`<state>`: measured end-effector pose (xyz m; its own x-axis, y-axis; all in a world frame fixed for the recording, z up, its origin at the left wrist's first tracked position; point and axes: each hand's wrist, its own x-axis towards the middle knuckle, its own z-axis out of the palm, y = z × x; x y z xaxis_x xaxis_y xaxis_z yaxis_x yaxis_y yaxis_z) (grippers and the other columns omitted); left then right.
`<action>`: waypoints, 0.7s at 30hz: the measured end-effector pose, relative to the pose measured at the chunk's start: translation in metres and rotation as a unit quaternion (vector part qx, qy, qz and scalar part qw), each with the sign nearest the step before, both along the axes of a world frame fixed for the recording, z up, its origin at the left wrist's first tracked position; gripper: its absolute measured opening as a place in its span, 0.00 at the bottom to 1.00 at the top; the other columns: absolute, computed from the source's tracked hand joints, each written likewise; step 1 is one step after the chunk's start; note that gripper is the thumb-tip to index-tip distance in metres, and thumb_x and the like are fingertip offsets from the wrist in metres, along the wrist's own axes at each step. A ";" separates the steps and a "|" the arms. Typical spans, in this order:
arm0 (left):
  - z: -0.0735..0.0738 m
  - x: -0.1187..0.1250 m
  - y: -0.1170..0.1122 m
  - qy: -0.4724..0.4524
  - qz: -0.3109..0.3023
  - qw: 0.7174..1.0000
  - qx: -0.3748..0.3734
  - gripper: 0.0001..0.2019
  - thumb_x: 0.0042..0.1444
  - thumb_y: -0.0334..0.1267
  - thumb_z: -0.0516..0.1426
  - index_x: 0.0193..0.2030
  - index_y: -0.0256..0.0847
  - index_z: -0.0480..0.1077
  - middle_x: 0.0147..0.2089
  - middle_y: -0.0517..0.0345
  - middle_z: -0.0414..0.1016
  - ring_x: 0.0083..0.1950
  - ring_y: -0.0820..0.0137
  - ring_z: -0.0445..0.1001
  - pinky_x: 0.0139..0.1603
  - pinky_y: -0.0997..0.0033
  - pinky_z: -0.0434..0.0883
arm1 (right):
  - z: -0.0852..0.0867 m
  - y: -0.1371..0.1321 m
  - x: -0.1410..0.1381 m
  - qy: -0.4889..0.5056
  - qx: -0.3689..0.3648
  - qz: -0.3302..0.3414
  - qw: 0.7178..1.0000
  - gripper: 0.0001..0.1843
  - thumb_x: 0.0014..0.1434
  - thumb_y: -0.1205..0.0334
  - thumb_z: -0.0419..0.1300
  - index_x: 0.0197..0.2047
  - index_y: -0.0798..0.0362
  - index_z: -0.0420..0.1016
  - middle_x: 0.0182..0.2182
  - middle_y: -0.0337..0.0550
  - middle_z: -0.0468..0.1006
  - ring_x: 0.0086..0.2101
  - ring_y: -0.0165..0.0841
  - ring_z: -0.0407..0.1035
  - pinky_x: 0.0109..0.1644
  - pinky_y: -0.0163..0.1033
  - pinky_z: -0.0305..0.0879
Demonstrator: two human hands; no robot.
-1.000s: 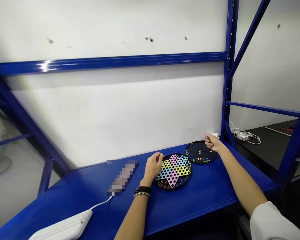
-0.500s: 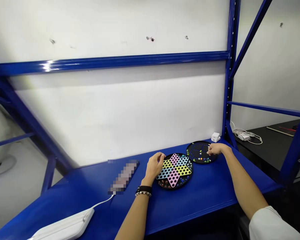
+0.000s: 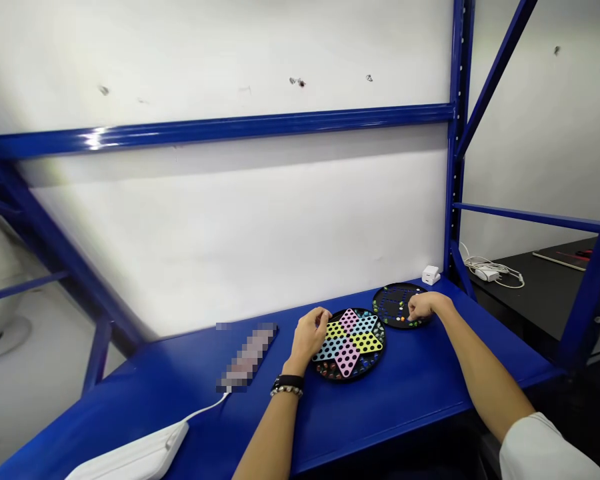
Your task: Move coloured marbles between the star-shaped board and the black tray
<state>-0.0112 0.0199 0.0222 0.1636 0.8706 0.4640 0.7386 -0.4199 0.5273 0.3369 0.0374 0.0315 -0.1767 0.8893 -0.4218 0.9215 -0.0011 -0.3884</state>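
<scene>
A round Chinese checkers board (image 3: 347,370) with a pink, yellow and blue star full of holes lies on the blue table, marbles around its rim. My left hand (image 3: 311,335) rests at its upper left edge with fingers curled together; whatever they hold is hidden. Behind it to the right is a round black lid-like tray (image 3: 387,310) with blue markings and several small green, white and orange marbles. Over its right part, my right hand (image 3: 422,306) is closed in a pinch, fingertips close to the marbles. Anything between those fingertips is too small to make out.
A phone-like blurred item (image 3: 247,357) lies left of the board, joined by a white cable to a white power bank-like case (image 3: 135,453). A white charger (image 3: 431,275) stands at the back right. Blue frame posts (image 3: 453,200) and a white wall bound the table.
My right hand has shifted a little left and toward me over the black tray, showing more of the tray's far right edge. My left hand stays by the star board.
</scene>
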 end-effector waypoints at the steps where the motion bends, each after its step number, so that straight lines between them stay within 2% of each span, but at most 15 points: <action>1: 0.000 0.000 0.000 0.000 0.000 1.000 -0.001 0.16 0.62 0.43 0.47 0.33 0.43 0.73 0.32 0.59 0.77 0.33 0.69 0.73 0.34 0.72 0.65 | 0.000 0.000 -0.002 -0.009 0.003 0.001 1.000 0.09 0.48 0.58 0.68 0.23 0.52 0.74 0.18 0.35 0.69 0.23 0.29 0.64 0.30 0.35 0.59; 6: 0.000 0.000 0.000 0.001 0.003 1.000 -0.006 0.16 0.63 0.44 0.47 0.33 0.43 0.73 0.32 0.59 0.77 0.34 0.68 0.73 0.34 0.72 0.65 | 0.002 -0.003 -0.009 -0.026 0.010 -0.002 1.000 0.12 0.50 0.58 0.66 0.21 0.53 0.72 0.17 0.37 0.69 0.24 0.32 0.66 0.31 0.37 0.61; 12: 0.001 0.001 -0.001 0.003 -0.002 1.000 -0.002 0.16 0.62 0.44 0.47 0.33 0.43 0.72 0.33 0.58 0.78 0.34 0.68 0.73 0.35 0.71 0.66 | 0.005 -0.006 -0.008 -0.041 0.012 0.006 0.999 0.10 0.50 0.59 0.67 0.22 0.52 0.74 0.20 0.38 0.71 0.28 0.34 0.69 0.34 0.39 0.63; 16: 0.002 0.002 -0.002 0.005 -0.001 1.000 0.001 0.16 0.62 0.43 0.47 0.32 0.43 0.73 0.31 0.59 0.77 0.33 0.69 0.73 0.34 0.72 0.65 | 0.007 -0.007 -0.006 -0.033 -0.002 0.017 0.999 0.09 0.49 0.58 0.67 0.23 0.52 0.74 0.20 0.36 0.71 0.25 0.32 0.67 0.32 0.37 0.61; 21: 0.001 0.002 -0.002 0.006 -0.003 1.000 -0.001 0.16 0.62 0.44 0.47 0.33 0.43 0.73 0.32 0.59 0.77 0.34 0.68 0.74 0.35 0.71 0.66 | 0.004 -0.004 -0.003 0.003 0.012 0.007 1.000 0.12 0.53 0.54 0.63 0.24 0.52 0.73 0.19 0.35 0.68 0.21 0.28 0.62 0.28 0.34 0.57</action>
